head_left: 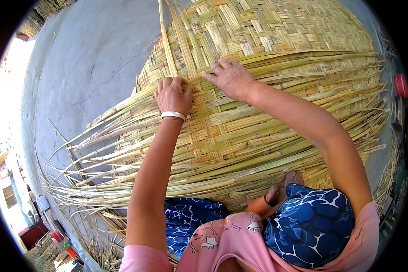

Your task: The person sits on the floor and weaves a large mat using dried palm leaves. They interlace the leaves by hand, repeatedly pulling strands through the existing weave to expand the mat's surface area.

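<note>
A large woven reed mat (294, 31) lies on the floor, its pale yellow-green strips crossing over and under. My left hand (173, 96), with a white bangle at the wrist, is closed at the mat's left side. Its curled fingers pinch a reed strip (138, 99) beside several upright strips (181, 36) that stick out past the far left edge. To its right, my right hand (231, 80) lies palm down on the crosswise strips with its fingers spread. Which strip the left fingertips grip underneath is partly hidden.
Loose reed ends (72, 190) fan out past the mat's left side onto the grey concrete floor (95, 59). My bare foot (276, 190) rests on the near part of the mat. A red object (401, 86) stands at the far right.
</note>
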`<state>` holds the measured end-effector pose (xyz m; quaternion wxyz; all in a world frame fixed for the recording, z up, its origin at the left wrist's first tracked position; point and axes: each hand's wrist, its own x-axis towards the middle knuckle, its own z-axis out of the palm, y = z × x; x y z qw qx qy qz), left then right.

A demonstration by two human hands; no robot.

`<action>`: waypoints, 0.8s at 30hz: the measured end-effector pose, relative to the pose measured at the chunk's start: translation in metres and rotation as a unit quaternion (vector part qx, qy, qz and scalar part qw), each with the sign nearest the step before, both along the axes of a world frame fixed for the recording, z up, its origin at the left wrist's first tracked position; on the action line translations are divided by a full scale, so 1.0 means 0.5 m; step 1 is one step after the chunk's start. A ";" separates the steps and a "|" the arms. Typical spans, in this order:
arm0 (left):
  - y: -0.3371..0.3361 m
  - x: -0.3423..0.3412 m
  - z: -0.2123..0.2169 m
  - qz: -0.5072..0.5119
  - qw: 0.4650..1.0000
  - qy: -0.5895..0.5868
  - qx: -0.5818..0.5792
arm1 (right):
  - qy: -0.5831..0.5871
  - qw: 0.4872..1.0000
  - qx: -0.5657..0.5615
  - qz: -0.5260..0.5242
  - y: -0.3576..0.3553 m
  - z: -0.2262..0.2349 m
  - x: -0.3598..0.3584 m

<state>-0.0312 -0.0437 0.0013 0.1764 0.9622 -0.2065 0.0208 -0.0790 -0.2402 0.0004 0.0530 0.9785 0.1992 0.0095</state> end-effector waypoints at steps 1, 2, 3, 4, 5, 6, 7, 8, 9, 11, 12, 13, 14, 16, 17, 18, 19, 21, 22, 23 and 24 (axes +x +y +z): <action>-0.004 0.004 -0.005 0.008 0.999 0.040 -0.001 | 0.011 1.000 -0.018 -0.005 0.004 -0.001 0.001; -0.007 0.008 -0.009 0.018 0.997 0.080 -0.001 | 0.022 0.999 -0.036 -0.008 0.010 0.000 0.000; -0.010 0.013 -0.011 0.028 0.992 0.120 -0.002 | 0.016 0.999 -0.039 -0.005 0.013 -0.003 -0.001; -0.012 0.020 -0.014 0.047 0.988 0.149 0.011 | 0.009 0.999 -0.043 -0.002 0.016 -0.007 -0.001; -0.022 0.028 -0.004 0.065 0.982 0.179 0.022 | 0.002 0.999 -0.049 0.001 0.016 -0.006 -0.001; -0.031 0.037 0.007 0.084 0.974 0.207 0.034 | 0.004 0.998 -0.057 -0.004 0.017 -0.006 -0.003; -0.039 0.047 0.018 0.087 0.956 0.270 0.073 | 0.007 0.998 -0.066 -0.009 0.020 -0.006 -0.005; -0.044 0.049 0.019 0.094 0.953 0.276 0.078 | 0.008 0.997 -0.073 -0.015 0.024 -0.006 -0.006; -0.050 0.049 0.020 0.101 0.951 0.281 0.083 | -0.002 0.997 -0.078 -0.016 0.026 -0.008 -0.007; -0.058 0.049 0.017 0.115 0.948 0.284 0.090 | -0.023 0.996 -0.088 -0.016 0.033 -0.012 -0.009; -0.060 0.048 0.014 0.122 0.947 0.282 0.092 | -0.017 0.995 -0.099 -0.019 0.037 -0.012 -0.009; -0.060 0.047 0.012 0.129 0.947 0.279 0.094 | -0.011 0.994 -0.110 -0.023 0.043 -0.013 -0.007; -0.062 0.046 0.010 0.129 0.951 0.264 0.091 | -0.006 0.992 -0.122 -0.027 0.044 -0.013 -0.006; -0.063 0.043 0.007 0.129 0.960 0.234 0.085 | -0.007 0.992 -0.120 -0.024 0.044 -0.013 -0.005; -0.067 0.041 0.013 0.124 0.956 0.248 0.092 | -0.007 0.992 -0.120 -0.024 0.042 -0.015 -0.005; -0.071 0.040 0.022 0.120 0.952 0.263 0.099 | -0.004 0.993 -0.115 -0.029 0.041 -0.017 -0.005; -0.075 0.039 0.028 0.115 0.948 0.277 0.106 | -0.002 0.993 -0.111 -0.034 0.041 -0.018 -0.006; -0.072 0.040 0.025 0.114 0.950 0.268 0.110 | 0.001 0.994 -0.105 -0.038 0.045 -0.017 -0.003; -0.071 0.041 0.024 0.113 0.952 0.263 0.112 | 0.003 0.994 -0.104 -0.039 0.047 -0.016 -0.003; -0.071 0.041 0.023 0.109 0.952 0.263 0.112 | 0.006 0.994 -0.104 -0.041 0.047 -0.016 -0.004; -0.071 0.041 0.023 0.106 0.953 0.262 0.111 | 0.003 0.994 -0.106 -0.040 0.047 -0.017 -0.004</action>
